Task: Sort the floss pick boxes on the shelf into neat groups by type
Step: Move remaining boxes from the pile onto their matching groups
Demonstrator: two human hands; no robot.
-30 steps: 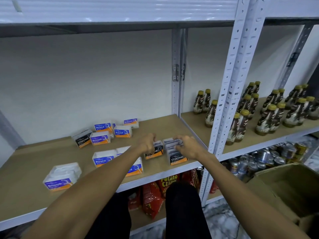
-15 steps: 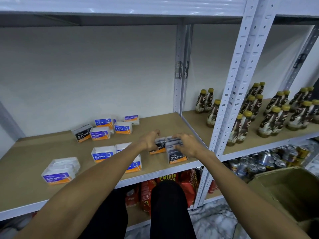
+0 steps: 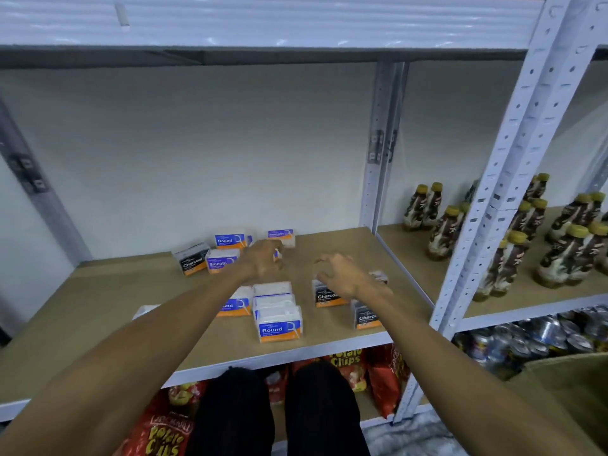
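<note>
Both hands had left Charcoal pair at front right of shelf [image 3: 329, 337] and reached deeper; that group looked settled. Left hand [image 3: 263, 261] sat over back cluster, fingers curled near small box mostly hidden behind it; whether grip pinched it, cannot tell. Right hand [image 3: 342, 274] hovered spread, empty, above Charcoal box [image 3: 325, 297]. Back-row Charcoal box [image 3: 192, 263] stood just left of left grip, unsorted.
</note>
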